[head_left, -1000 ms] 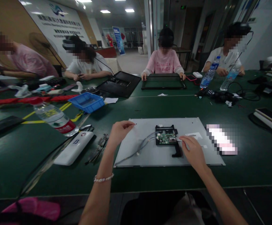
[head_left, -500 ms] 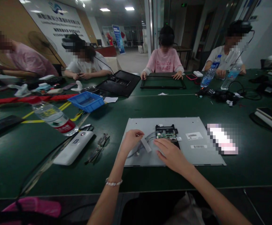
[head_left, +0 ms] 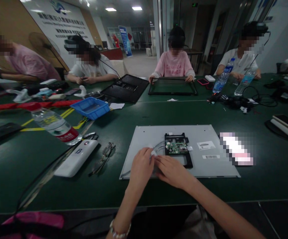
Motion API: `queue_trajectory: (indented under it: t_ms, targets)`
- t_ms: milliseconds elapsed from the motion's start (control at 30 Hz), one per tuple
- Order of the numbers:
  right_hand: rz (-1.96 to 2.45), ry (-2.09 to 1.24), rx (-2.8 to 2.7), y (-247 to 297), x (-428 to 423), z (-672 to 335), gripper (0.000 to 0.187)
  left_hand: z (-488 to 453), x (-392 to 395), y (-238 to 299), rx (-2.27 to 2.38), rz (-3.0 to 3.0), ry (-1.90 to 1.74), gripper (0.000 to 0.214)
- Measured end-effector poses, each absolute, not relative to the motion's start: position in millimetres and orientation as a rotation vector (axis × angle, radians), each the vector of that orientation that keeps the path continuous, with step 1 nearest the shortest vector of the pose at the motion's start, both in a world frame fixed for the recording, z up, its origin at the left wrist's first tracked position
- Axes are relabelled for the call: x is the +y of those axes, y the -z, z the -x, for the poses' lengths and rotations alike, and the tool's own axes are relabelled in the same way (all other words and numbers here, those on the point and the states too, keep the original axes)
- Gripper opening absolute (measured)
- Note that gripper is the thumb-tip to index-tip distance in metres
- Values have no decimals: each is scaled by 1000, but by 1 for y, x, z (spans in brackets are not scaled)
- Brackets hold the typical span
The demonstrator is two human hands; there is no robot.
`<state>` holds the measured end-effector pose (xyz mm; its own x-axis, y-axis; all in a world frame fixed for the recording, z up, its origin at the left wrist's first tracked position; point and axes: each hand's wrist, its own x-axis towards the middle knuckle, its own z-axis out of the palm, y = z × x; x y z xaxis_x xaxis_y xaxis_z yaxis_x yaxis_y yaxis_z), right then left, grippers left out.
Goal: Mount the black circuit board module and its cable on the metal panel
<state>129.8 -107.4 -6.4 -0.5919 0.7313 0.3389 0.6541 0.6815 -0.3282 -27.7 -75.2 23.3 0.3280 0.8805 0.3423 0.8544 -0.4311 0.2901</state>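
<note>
A flat grey display panel (head_left: 136,139) lies on the table before me, with a green circuit board (head_left: 176,147) in a black frame on its back. Grey cables (head_left: 160,145) run from the board's left side towards my hands. My left hand (head_left: 141,166) is closed over the panel's left part, and a whitish strip of tape (head_left: 153,153) shows at its fingertips. Close against it, my right hand (head_left: 172,171) has its fingers bent together over the cables; what lies under them is hidden.
Right of the panel lies a blurred-out phone (head_left: 235,149). To the left are glasses (head_left: 105,157), a white power bank (head_left: 78,157), a tilted water bottle (head_left: 56,126) and a blue tray (head_left: 91,108). Across the table, a person (head_left: 175,63) holds a black bezel (head_left: 173,93).
My hands have come together and lower over the cables. The strip, hanging in view from my left hand before, is now mostly covered. The person opposite has shifted a hand on the bezel.
</note>
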Motion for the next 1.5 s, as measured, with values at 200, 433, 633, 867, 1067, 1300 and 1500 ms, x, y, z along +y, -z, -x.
queue_trajectory:
  t_ms: [200,433,633,867,1067,1300,1500]
  targets:
    - [1067,-287,-2441,12,-109,-131,53,21,-85,-4,1732,-2545,-528,26]
    - [1080,-351,-2371,5,-115,-132,52,23,-82,5,1720,-2567,-532,28]
    - [1106,-407,-2358,0,-120,-136,45,21,-79,9,1778,-2550,-517,35]
    - [1171,-478,-2320,-1,-124,-141,45,26,-77,13,1744,-2504,-636,37]
    - [1160,-467,-2313,-3,-124,-143,41,27,-75,14,1709,-2506,-694,38]
    - [1153,-410,-2319,-1,-123,-144,35,24,-78,14,1735,-2523,-687,45]
    - [1144,-400,-2334,-1,-123,-144,32,22,-77,11,1761,-2544,-648,46]
